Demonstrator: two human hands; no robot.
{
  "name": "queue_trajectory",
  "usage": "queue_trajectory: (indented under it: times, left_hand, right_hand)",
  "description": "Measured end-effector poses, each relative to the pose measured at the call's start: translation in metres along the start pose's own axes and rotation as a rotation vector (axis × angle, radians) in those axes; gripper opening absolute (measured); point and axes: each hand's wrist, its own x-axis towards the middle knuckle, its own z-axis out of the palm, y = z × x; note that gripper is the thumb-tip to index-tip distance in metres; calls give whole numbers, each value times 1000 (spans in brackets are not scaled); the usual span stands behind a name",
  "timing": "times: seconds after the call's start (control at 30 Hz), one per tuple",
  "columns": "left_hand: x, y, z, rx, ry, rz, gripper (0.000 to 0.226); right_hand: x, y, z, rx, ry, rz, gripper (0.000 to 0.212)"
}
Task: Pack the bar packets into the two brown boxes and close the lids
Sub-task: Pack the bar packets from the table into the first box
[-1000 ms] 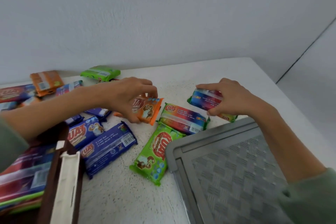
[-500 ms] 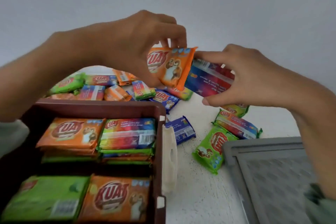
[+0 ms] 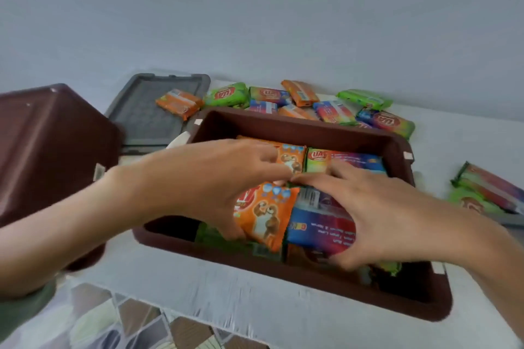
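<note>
Out past the left hand [image 3: 204,187] sits a second brown box [image 3: 48,156], apparently tipped, with a grey lid [image 3: 147,119] lying flat beyond it. That hand pinches an orange packet [image 3: 263,212], lowering it into the open brown box [image 3: 312,272]. Just beside it, the right hand [image 3: 377,215] spreads flat over a blue packet [image 3: 320,224], gripping its edges. Both packets sit crooked on the stacks; they might ride up and block the lid. Loose packets [image 3: 326,108] wait beyond the fingertips.
</note>
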Motion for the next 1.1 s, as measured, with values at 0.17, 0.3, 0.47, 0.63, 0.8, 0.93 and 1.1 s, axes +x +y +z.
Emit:
queue_trajectory:
  times: [0.17, 0.3, 0.47, 0.63, 0.8, 0.93, 1.1]
  left_hand:
    - [10, -11, 42, 24, -57, 43, 67]
    - [16, -17, 55, -12, -29, 24, 70]
    - [18, -25, 56, -207, -95, 18, 65]
    - [20, -24, 55, -368, -154, 58, 51]
    - [30, -21, 52, -331, -209, 22, 59]
    - [31, -20, 55, -361, -308, -3, 66]
    - [32, -15, 54, -321, -384, -28, 66]
  right_hand:
    - [20, -9, 15, -7, -174, 26, 82]
    - [27, 0, 18, 38, -276, 37, 83]
    - [32, 10, 14, 174, -247, -6, 79]
    - [37, 8, 22, 223, -250, -55, 77]
    - [36, 10, 18, 310, -242, -76, 70]
    - [34, 9, 21, 309, -283, -42, 64]
    - [34, 7, 21, 195, -278, -33, 58]
